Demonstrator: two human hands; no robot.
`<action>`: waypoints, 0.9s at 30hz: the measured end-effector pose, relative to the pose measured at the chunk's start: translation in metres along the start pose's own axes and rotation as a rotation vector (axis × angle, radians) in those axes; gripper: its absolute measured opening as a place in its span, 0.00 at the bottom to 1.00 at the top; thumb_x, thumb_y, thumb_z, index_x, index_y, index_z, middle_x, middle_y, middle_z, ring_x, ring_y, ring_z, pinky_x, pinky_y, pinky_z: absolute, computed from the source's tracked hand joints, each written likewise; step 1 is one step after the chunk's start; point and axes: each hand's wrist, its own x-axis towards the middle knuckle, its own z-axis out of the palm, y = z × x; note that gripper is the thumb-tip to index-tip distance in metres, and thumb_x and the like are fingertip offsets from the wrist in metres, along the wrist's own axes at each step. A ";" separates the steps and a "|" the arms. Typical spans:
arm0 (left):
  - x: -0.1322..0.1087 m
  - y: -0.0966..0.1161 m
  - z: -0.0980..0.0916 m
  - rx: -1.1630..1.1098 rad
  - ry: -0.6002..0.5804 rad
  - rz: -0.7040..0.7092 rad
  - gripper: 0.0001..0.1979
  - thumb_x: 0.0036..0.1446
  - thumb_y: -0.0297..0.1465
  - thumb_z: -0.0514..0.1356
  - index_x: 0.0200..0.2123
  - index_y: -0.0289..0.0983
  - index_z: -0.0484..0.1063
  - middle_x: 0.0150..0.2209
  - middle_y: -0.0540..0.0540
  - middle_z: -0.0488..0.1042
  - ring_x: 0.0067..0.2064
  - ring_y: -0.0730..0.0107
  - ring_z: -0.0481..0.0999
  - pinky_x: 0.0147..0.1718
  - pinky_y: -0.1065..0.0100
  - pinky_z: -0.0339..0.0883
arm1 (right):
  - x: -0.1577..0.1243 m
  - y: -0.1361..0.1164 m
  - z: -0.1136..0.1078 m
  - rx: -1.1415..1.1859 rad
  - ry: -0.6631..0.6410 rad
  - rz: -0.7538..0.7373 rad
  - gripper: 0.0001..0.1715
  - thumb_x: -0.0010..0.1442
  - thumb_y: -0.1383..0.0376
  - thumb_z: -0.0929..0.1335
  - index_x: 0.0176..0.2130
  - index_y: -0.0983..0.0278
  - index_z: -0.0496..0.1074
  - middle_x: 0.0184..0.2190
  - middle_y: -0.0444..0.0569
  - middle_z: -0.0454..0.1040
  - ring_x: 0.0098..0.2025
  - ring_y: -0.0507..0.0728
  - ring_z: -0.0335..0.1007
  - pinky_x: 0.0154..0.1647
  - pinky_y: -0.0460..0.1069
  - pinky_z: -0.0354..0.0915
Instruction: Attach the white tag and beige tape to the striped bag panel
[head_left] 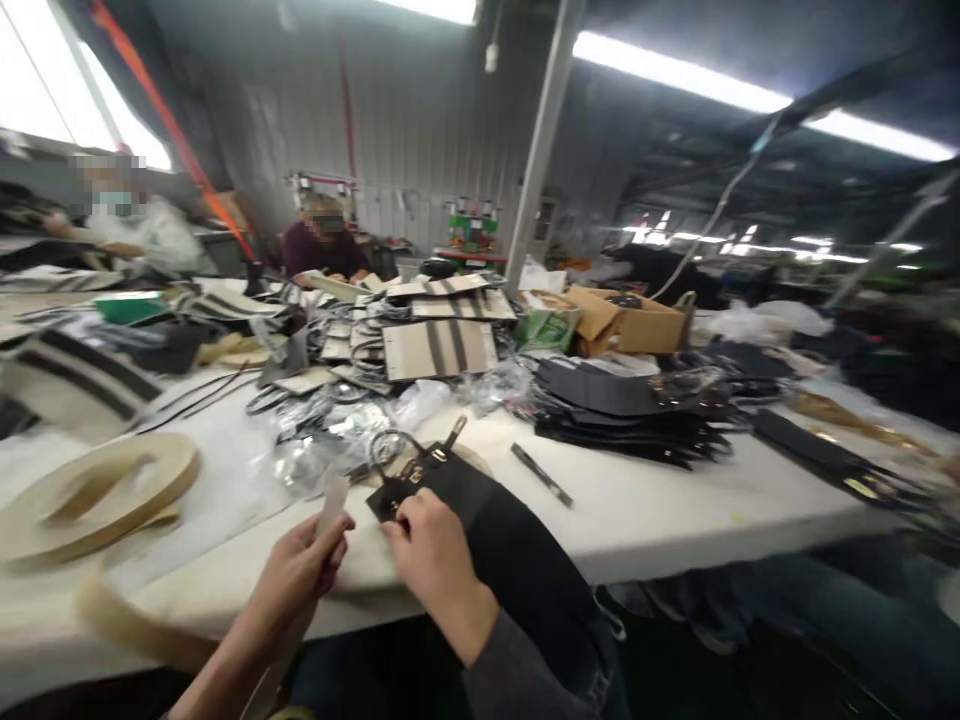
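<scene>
My left hand (304,560) is closed around a whitish translucent strip (332,500), whose end sticks up above the thumb. To its right, my right hand (435,555) has thumb and fingers pinched together at the near left edge of a black bag panel (517,530). The fingers hide the exact spot they hold. This panel hangs over the table's front edge towards my lap. It carries a thin looped handle (390,440) and gold-coloured metal fittings (439,455) at its far end.
A wide roll of beige tape (176,470) lies left on the white-covered table (637,530). Beyond are crumpled clear plastic (315,440), striped panels (442,348), stacked black pieces (622,430), a dark strip-like tool (541,475) and a cardboard box (630,325). Two people sit across the table.
</scene>
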 end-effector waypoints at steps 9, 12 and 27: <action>0.019 -0.023 0.000 -0.074 -0.069 0.019 0.33 0.54 0.61 0.71 0.39 0.36 0.73 0.22 0.56 0.65 0.18 0.79 0.56 0.17 0.75 0.48 | 0.009 0.089 -0.068 -0.105 0.034 0.010 0.13 0.65 0.57 0.77 0.49 0.59 0.82 0.49 0.54 0.81 0.51 0.66 0.78 0.57 0.58 0.72; 0.022 -0.029 -0.006 -0.090 -0.092 0.020 0.32 0.57 0.60 0.70 0.40 0.36 0.72 0.22 0.56 0.65 0.18 0.79 0.56 0.17 0.75 0.50 | 0.019 0.102 -0.079 -0.295 0.011 0.086 0.30 0.64 0.51 0.78 0.59 0.61 0.79 0.55 0.59 0.78 0.59 0.72 0.76 0.63 0.62 0.69; 0.035 -0.050 -0.011 -0.070 -0.145 0.060 0.38 0.53 0.69 0.68 0.39 0.39 0.71 0.20 0.55 0.65 0.15 0.77 0.54 0.15 0.71 0.49 | 0.039 0.110 -0.091 -0.238 -0.062 0.363 0.25 0.52 0.42 0.78 0.40 0.56 0.79 0.45 0.58 0.83 0.48 0.73 0.83 0.44 0.58 0.71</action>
